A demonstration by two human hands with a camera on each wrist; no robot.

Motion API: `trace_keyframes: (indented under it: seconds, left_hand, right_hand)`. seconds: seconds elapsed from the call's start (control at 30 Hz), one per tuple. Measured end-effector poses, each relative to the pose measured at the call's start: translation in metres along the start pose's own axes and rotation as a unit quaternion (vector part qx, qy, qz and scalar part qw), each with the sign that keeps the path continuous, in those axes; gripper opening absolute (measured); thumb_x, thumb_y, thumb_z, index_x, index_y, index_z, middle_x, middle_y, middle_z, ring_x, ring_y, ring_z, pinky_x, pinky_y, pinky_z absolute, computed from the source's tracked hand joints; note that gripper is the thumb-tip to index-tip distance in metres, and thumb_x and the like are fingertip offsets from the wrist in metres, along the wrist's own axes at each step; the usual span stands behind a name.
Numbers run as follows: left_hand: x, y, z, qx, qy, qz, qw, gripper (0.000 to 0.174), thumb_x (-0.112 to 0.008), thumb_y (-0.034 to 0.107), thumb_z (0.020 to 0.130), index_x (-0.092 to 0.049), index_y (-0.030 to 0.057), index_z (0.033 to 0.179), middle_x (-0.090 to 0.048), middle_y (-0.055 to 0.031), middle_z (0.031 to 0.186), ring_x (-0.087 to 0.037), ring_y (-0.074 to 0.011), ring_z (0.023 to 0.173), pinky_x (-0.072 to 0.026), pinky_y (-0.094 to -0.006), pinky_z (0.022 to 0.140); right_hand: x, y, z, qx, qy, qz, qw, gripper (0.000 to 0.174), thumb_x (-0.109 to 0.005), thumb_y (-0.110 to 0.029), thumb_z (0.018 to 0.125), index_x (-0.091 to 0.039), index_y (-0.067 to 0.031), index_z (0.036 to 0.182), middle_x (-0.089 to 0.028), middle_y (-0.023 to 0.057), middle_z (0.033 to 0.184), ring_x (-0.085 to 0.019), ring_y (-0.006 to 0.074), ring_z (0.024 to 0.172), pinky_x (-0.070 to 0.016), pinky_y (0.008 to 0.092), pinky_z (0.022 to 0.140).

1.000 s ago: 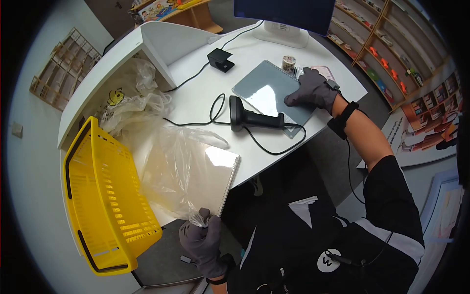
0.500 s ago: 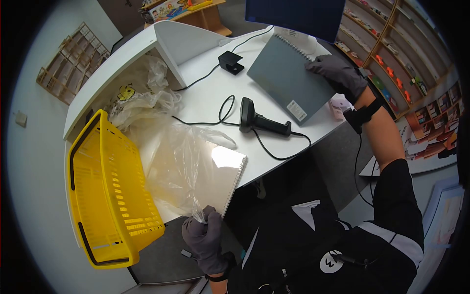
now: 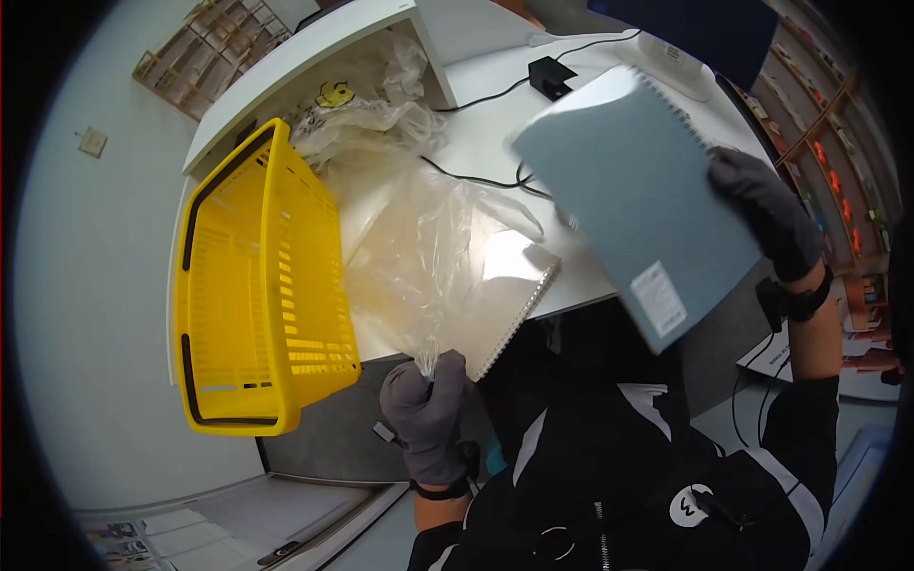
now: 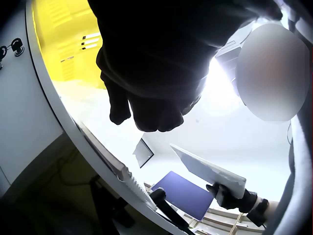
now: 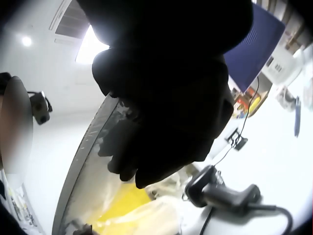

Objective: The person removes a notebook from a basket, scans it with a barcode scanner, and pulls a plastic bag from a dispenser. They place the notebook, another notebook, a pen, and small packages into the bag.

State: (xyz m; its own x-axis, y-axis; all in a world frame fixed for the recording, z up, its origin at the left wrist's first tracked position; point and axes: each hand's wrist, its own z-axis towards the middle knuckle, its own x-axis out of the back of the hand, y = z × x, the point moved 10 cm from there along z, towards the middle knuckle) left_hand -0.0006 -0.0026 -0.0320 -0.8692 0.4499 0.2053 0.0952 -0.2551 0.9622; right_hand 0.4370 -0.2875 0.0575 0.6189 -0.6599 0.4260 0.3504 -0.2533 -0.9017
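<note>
My gloved right hand (image 3: 766, 214) grips a grey-blue spiral notebook (image 3: 638, 195) by its right edge and holds it up in the air over the counter's front edge; the notebook (image 4: 208, 169) also shows in the left wrist view. My gloved left hand (image 3: 428, 400) pinches the bunched edge of a clear plastic bag (image 3: 428, 247) at the counter's near edge. Inside the bag lies a white spiral notebook (image 3: 509, 295). In the right wrist view the hand (image 5: 166, 98) is a dark shape against the notebook's edge (image 5: 85, 152).
A yellow shopping basket (image 3: 262, 276) stands at the left of the white counter (image 3: 495, 114). More crumpled plastic bags (image 3: 371, 109) lie behind it. A black barcode scanner (image 5: 220, 193) with its cable lies on the counter. A small black box (image 3: 550, 74) and a monitor base sit at the back.
My right hand picked the grey-blue notebook off the counter and carried it up and toward me. My left hand kept its pinch on the bag. The view swung left.
</note>
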Motion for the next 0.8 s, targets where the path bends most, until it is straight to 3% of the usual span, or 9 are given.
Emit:
trace_keyframes:
  seconds: [0.07,0.13,0.23,0.33,0.4,0.47,0.57,0.7,0.8]
  left_hand:
    - [-0.002,0.001,0.002,0.006,-0.002,0.013,1.000,0.014,-0.078,0.006,0.103,-0.083,-0.0014,0.092,-0.074,-0.0074,0.069,-0.070,-0.0132,0.060,-0.0520,-0.0285,0.058]
    - [-0.001,0.003,0.002,0.001,0.018,-0.031,0.999,0.016,-0.077,0.007,0.104,-0.083,-0.0020,0.092,-0.074,-0.0069,0.069,-0.069,-0.0126,0.060,-0.0521,-0.0282,0.058]
    - [0.000,0.008,0.000,-0.010,0.020,-0.053,0.998,0.015,-0.078,0.007,0.104,-0.083,-0.0021,0.092,-0.074,-0.0062,0.070,-0.068,-0.0124,0.060,-0.0521,-0.0287,0.058]
    - [0.000,0.011,0.002,-0.025,0.006,-0.056,0.998,0.013,-0.080,0.007,0.102,-0.083,-0.0018,0.092,-0.075,-0.0054,0.071,-0.068,-0.0127,0.059,-0.0520,-0.0300,0.058]
    - [-0.016,0.030,0.003,-0.142,-0.084,0.032,0.986,0.011,-0.084,0.007,0.098,-0.082,0.0006,0.089,-0.073,-0.0054,0.070,-0.068,-0.0161,0.058,-0.0516,-0.0325,0.058]
    - [-0.023,0.039,0.000,-0.201,-0.126,0.077,0.968,0.011,-0.086,0.007,0.096,-0.081,0.0018,0.087,-0.073,-0.0054,0.069,-0.068,-0.0178,0.057,-0.0514,-0.0338,0.058]
    - [-0.027,0.058,-0.010,-0.285,-0.160,0.143,0.934,0.025,-0.096,0.014,0.086,-0.074,0.0117,0.075,-0.069,-0.0082,0.065,-0.070,-0.0325,0.058,-0.0548,-0.0415,0.059]
    - [-0.032,0.052,-0.018,-0.177,-0.206,0.126,0.954,0.022,-0.095,0.007,0.084,-0.074,0.0095,0.076,-0.070,-0.0074,0.065,-0.069,-0.0297,0.059,-0.0532,-0.0390,0.059]
    - [-0.039,0.035,-0.030,-0.181,-0.212,0.224,0.934,0.025,-0.097,0.008,0.081,-0.073,0.0099,0.075,-0.070,-0.0070,0.066,-0.070,-0.0297,0.059,-0.0542,-0.0395,0.060]
  right_hand:
    - [-0.068,-0.002,0.008,-0.187,-0.159,-0.037,0.969,0.065,-0.077,-0.045,0.111,-0.070,0.0026,0.154,-0.076,0.0170,0.131,-0.076,0.0216,0.112,-0.0598,0.0314,0.104]
    - [-0.120,-0.002,0.005,-0.248,-0.277,-0.079,0.925,0.060,-0.078,-0.047,0.109,-0.076,0.0031,0.142,-0.076,0.0129,0.123,-0.074,0.0192,0.106,-0.0579,0.0292,0.099]
    - [-0.180,0.015,0.014,-0.129,-0.405,-0.138,0.894,0.065,-0.080,-0.055,0.105,-0.079,0.0047,0.132,-0.077,0.0093,0.117,-0.073,0.0176,0.102,-0.0578,0.0303,0.094]
    - [-0.230,0.014,0.019,-0.163,-0.415,-0.108,0.889,0.059,-0.076,-0.053,0.105,-0.080,0.0003,0.130,-0.079,0.0090,0.112,-0.075,0.0191,0.103,-0.0587,0.0345,0.096]
    - [-0.261,0.043,0.029,-0.179,-0.420,-0.094,0.885,0.056,-0.074,-0.052,0.105,-0.081,-0.0018,0.130,-0.080,0.0088,0.109,-0.076,0.0199,0.103,-0.0592,0.0366,0.098]
    - [-0.300,0.043,0.060,0.025,-0.438,-0.008,0.898,0.058,-0.071,-0.052,0.106,-0.081,-0.0017,0.133,-0.082,0.0148,0.112,-0.078,0.0238,0.107,-0.0593,0.0395,0.099]
    - [-0.320,0.006,0.089,0.013,-0.383,-0.143,0.913,0.060,-0.069,-0.053,0.105,-0.081,0.0007,0.130,-0.082,0.0207,0.112,-0.079,0.0303,0.107,-0.0599,0.0427,0.098]
    - [-0.341,-0.011,0.115,0.025,-0.321,-0.185,0.929,0.061,-0.071,-0.053,0.101,-0.081,0.0025,0.124,-0.082,0.0258,0.114,-0.079,0.0388,0.103,-0.0613,0.0464,0.095]
    - [-0.333,-0.035,0.099,0.003,-0.277,-0.178,0.944,0.061,-0.074,-0.051,0.098,-0.080,0.0033,0.125,-0.082,0.0248,0.117,-0.079,0.0400,0.105,-0.0620,0.0469,0.095]
